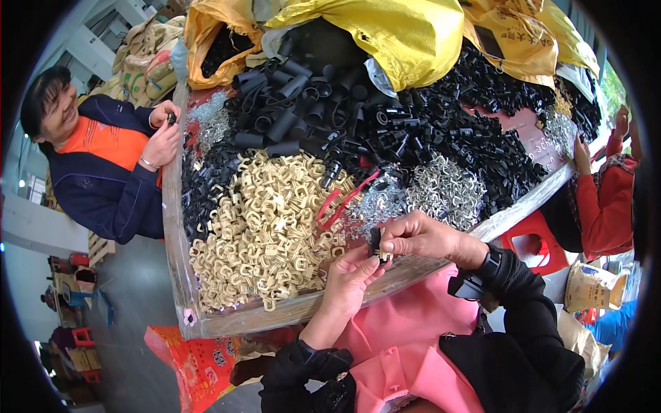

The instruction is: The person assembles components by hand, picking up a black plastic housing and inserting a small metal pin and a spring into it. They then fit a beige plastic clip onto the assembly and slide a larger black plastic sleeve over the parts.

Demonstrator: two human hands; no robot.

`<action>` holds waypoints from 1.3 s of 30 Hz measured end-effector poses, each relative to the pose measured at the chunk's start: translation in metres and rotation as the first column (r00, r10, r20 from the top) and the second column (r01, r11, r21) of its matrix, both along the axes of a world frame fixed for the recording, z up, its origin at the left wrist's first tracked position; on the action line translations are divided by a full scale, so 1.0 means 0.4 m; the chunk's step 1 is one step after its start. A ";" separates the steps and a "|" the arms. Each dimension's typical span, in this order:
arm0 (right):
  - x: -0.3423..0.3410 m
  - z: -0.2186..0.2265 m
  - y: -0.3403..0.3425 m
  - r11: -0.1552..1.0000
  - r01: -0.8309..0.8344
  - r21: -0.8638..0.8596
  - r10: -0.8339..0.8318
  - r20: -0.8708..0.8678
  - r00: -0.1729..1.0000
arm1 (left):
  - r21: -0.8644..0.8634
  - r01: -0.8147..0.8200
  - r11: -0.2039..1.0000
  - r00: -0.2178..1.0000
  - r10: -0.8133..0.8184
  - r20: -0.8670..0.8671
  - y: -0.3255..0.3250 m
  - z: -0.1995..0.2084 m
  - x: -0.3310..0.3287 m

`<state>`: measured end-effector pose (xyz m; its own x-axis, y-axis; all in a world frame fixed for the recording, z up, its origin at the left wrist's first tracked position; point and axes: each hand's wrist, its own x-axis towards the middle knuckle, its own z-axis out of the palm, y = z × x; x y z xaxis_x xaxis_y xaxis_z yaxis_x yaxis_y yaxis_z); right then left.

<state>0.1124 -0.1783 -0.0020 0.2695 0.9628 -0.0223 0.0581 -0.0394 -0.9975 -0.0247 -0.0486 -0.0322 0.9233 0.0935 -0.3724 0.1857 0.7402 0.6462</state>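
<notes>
Close to the table's near edge, my left hand (350, 277) pinches a small black plastic part (376, 241) that stands up between its fingertips. My right hand (421, 236) meets it from the right, thumb and forefinger closed on a small cream-coloured piece (385, 257) against the black part. How the two pieces fit together is hidden by the fingers. Left of my hands lies a big heap of cream U-shaped pieces (268, 224). Just beyond them are tiny clear or silvery bits (379, 206) and a pile of silver metal hooks (446, 189). A red strap (344, 201) loops over the heap's edge.
The table has a raised wooden rim (255, 327). Black tubes (292, 103) and small black parts (492, 155) cover its far side, below yellow sacks (406, 34). One co-worker (113, 155) handles a small dark part at the left; another in red (606, 199) is at the right.
</notes>
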 end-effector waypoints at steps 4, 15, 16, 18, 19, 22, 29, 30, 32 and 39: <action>-0.021 0.004 -0.014 0.996 0.090 0.023 -0.087 -0.107 0.990 | -0.026 0.003 1.000 1.000 -0.003 0.010 -0.016 0.000 0.010; -0.034 -0.012 -0.069 0.945 0.327 -0.017 -0.326 0.051 0.944 | 0.020 0.069 0.997 0.997 -0.068 -0.037 -0.033 0.020 0.032; -0.026 -0.012 -0.076 0.950 0.312 0.006 -0.312 0.075 0.947 | 0.001 0.051 0.999 0.998 -0.051 -0.034 -0.027 0.025 0.032; 0.011 -0.004 -0.124 0.916 0.401 -0.003 -0.357 0.450 0.819 | -0.021 0.031 0.999 0.999 -0.032 -0.028 -0.007 0.026 0.029; 0.033 0.000 -0.158 0.875 0.483 0.025 -0.334 0.754 0.566 | -0.021 0.010 1.000 1.000 -0.010 -0.012 0.006 0.024 0.025; 0.080 -0.024 -0.240 0.779 0.625 -0.053 -0.143 0.955 0.259 | -0.022 -0.040 0.999 0.999 0.040 0.015 0.021 0.017 0.020; 0.124 -0.068 -0.288 0.691 0.716 0.097 -0.387 0.886 0.254 | -0.022 -0.024 0.999 1.000 0.024 0.000 0.010 0.017 0.032; 0.137 -0.068 -0.296 0.688 0.719 0.097 -0.388 0.886 0.252 | -0.022 -0.020 1.000 1.000 0.020 -0.001 0.008 0.015 0.033; 0.170 -0.064 -0.314 0.615 0.772 0.160 -0.338 0.938 0.075 | -0.019 -0.037 0.999 0.999 0.037 -0.003 0.007 0.011 0.032; 0.204 -0.098 -0.336 0.571 0.813 0.112 -0.234 0.972 0.031 | -0.030 -0.024 0.999 1.000 0.024 -0.004 -0.014 0.008 0.038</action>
<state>0.1939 -0.3127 -0.0412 0.8041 0.4692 0.3650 0.5496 -0.8208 -0.1554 -0.0095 -0.0541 -0.0290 0.9195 0.1047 -0.3788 0.1697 0.7634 0.6232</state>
